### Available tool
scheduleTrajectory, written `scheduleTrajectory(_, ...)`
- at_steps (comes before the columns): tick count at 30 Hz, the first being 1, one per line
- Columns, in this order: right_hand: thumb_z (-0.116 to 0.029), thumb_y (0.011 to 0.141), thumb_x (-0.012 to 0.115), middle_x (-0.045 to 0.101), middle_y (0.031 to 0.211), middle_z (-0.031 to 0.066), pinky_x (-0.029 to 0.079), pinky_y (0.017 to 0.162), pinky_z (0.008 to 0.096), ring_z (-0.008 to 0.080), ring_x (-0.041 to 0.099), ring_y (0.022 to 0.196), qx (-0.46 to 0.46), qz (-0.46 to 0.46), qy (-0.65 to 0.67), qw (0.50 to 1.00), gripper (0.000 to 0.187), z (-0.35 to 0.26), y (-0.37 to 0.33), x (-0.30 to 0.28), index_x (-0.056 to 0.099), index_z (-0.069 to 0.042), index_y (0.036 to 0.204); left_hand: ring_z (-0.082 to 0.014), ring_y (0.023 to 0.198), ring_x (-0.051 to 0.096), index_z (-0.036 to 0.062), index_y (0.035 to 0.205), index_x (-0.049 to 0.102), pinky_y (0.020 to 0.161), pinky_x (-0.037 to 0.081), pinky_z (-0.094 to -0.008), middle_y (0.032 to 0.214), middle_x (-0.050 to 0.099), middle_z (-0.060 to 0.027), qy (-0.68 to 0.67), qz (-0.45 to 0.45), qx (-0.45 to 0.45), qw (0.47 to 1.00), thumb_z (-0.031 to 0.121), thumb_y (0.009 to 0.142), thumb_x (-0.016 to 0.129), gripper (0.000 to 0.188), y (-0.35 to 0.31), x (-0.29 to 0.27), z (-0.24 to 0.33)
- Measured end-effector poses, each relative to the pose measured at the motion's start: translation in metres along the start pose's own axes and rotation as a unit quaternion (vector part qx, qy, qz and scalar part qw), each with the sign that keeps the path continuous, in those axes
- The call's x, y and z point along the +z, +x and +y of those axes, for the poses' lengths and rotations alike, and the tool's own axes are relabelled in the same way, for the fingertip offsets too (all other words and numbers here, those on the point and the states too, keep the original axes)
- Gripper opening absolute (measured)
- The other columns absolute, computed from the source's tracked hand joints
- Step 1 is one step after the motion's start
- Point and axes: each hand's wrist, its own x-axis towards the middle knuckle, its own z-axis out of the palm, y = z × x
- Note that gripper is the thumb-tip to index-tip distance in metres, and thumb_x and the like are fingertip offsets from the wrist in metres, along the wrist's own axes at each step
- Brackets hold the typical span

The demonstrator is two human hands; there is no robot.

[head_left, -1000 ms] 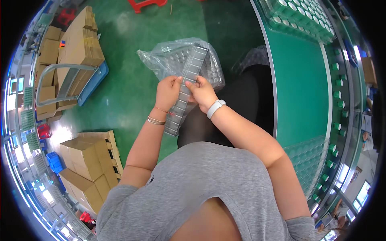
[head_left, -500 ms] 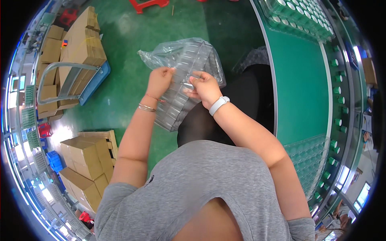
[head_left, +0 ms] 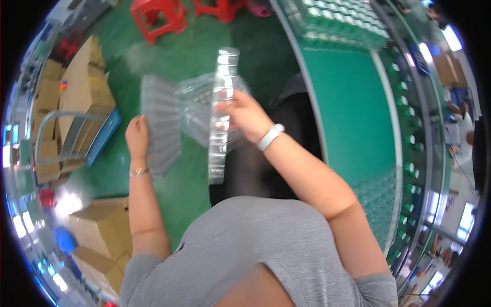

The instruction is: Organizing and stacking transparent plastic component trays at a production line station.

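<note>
Since half a second ago, the hands move well apart in the head view: the left hand (head_left: 136, 135) is out to the left with a ribbed clear tray (head_left: 162, 123), while the right hand (head_left: 248, 117) keeps a narrow clear stack (head_left: 219, 143) near the middle. The whole view shifts too, so the red stools (head_left: 161, 18) show more fully.

Blurred by motion, the left hand appears closed on the tray's near side edge, with the tray hanging tilted over the green floor; an edge hold like this probably spares the thin pockets. The right hand is clamped around the stack near mid-length, fingers across its face, likely because a central grip balances so long a piece. The stack stands edge-on to the camera, and the gap between the two pieces presumably stops them catching.

Behind the stack lies a clear plastic bag (head_left: 197, 120), in front of the dark-clothed legs, seemingly set there for easy reach; what supports it is hidden. To the right, the green bench (head_left: 353, 97) carries white-topped containers in clear trays (head_left: 342, 25) at its far end and a clear pocketed sheet (head_left: 376, 197) at its near end.
</note>
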Motion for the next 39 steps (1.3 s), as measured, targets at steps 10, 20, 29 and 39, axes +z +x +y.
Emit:
scheduleTrajectory(10,-0.009,0.086,0.064,0.062,0.095,0.0073,0.051,0.078,0.0317,0.0141,0.061,0.085,-0.353,-0.132,-0.371,0.849,0.034,-0.119,-0.086,0.016,0.055,-0.003,0.118,-0.0141,0.057,0.055,-0.0002,0.080,0.063,0.057,0.045,-0.0291,0.062,0.059,-0.0059,-0.096,-0.016,-0.085,0.992,0.030,0.093,0.057,0.033,-0.058,0.048,-0.008)
scheduleTrajectory(20,-0.013,0.091,0.060,0.058,0.102,0.0027,0.047,0.077,0.0267,0.0115,0.056,0.084,-0.368,0.012,-0.363,0.856,0.038,-0.176,-0.194,-0.034,0.052,-0.001,0.126,-0.0088,0.053,0.048,-0.0020,0.080,0.060,0.052,0.040,-0.0259,0.059,0.055,-0.0024,-0.126,-0.043,-0.049,0.990,0.024,0.093,0.057,0.029,-0.066,0.061,0.025)
scheduleTrajectory(29,-0.028,0.089,0.056,0.056,0.087,0.0087,0.049,0.068,0.0350,0.0222,0.059,0.074,-0.544,0.131,-0.172,0.811,0.051,-0.227,-0.306,-0.078,0.040,-0.005,0.132,-0.0068,0.046,0.043,-0.0021,0.084,0.059,0.043,0.035,-0.0238,0.058,0.049,0.0008,-0.184,-0.153,-0.002,0.971,0.024,0.094,0.057,0.028,-0.054,0.076,0.035)
scheduleTrajectory(39,-0.013,0.093,0.058,0.060,0.086,0.0020,0.044,0.064,0.0229,0.0084,0.054,0.071,-0.434,0.469,-0.496,0.588,0.033,-0.177,-0.442,-0.022,0.055,0.003,0.122,-0.0059,0.051,0.044,-0.0009,0.086,0.060,0.042,0.037,-0.0228,0.063,0.050,0.0008,-0.253,-0.291,-0.025,0.922,0.025,0.095,0.056,0.028,-0.032,0.112,0.047)
